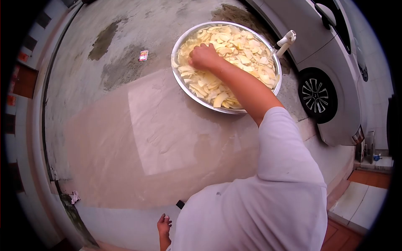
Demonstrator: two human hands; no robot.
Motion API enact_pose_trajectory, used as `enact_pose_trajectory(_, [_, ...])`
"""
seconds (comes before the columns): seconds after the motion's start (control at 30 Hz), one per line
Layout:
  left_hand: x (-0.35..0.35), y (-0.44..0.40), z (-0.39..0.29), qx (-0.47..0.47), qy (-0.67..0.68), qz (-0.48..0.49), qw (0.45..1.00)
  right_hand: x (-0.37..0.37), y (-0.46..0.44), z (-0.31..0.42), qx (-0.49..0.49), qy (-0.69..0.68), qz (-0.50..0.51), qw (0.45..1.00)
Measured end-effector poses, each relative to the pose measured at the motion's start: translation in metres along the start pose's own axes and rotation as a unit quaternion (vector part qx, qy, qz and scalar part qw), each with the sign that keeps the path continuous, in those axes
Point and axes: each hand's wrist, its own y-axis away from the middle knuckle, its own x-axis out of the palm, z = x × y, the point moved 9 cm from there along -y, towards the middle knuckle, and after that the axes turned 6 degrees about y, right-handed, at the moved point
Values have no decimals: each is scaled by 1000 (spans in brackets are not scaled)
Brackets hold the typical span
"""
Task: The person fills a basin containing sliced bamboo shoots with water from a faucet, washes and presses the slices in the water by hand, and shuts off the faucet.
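Note:
A wide metal basin (pixel 175 72) stands on the ground at the upper middle, filled with pale yellow, curved slices (pixel 245 52) in water. Into its left part reaches my right hand (pixel 204 57), knuckles up and fingers curled down among the slices. Whatever those fingers grip is hidden beneath the hand. My left hand (pixel 164 224) hangs low by my side, away from the basin, its fingers loosely bent and apart with nothing visible in them.
A white pipe fitting (pixel 287 41) rises at the basin's right rim. Beyond it is parked a silver car (pixel 310 46). A pale sheet (pixel 104 154) covers the ground before me. A small red-and-white packet (pixel 143 55) lies on the concrete.

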Motion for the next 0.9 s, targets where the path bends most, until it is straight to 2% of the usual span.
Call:
enact_pose_trajectory(0.07, [-1, 0, 1, -4, 1, -7, 1000, -19, 24, 2, -38, 32, 92, 995])
enact_pose_trajectory(0.17, [-3, 0, 4, -7, -3, -7, 1000, -41, 23, -22, -92, -105, 118, 983])
enact_pose_trajectory(0.23, [-4, 3, 7, -5, 6, -7, 1000, -51, -5, -60, -45, -169, 78, 981])
enact_pose_trajectory(0.3, [-3, 5, 11, -11, 10, -14, 1000, -45, -42, -111, 91, -132, -37, 986])
enact_pose_trajectory(0.4, [-1, 10, 10, -20, 19, -19, 999, -32, -63, -131, 203, -24, -139, 969])
enact_pose_trajectory(0.5, [1, 17, 5, -16, 26, -27, 999, 8, -83, -101, 143, -98, -11, 985])
enact_pose_trajectory(0.53, [1, 20, 5, -15, 26, -30, 999, -3, -68, -74, 114, -86, 111, 983])
enact_pose_trajectory(0.63, [6, 21, 2, -13, -1, -18, 1000, -33, -48, -26, 155, 130, -41, 978])
enact_pose_trajectory(0.67, [7, 21, 1, -13, -11, -13, 1000, -39, -40, -9, 119, 72, -107, 984])
enact_pose_trajectory(0.8, [6, 14, -21, 0, -19, -11, 1000, -28, -13, 63, -11, -52, -219, 974])
enact_pose_trajectory(0.83, [6, 11, -28, 5, -13, -15, 1000, -17, -5, 77, -43, -66, -203, 976])
enact_pose_trajectory(0.87, [4, 9, -35, 18, -7, -20, 1000, -10, 5, 81, -43, -71, -244, 966])
enact_pose_trajectory(0.9, [1, 8, -39, 29, 0, -26, 999, -9, 10, 78, -37, -41, -230, 972])
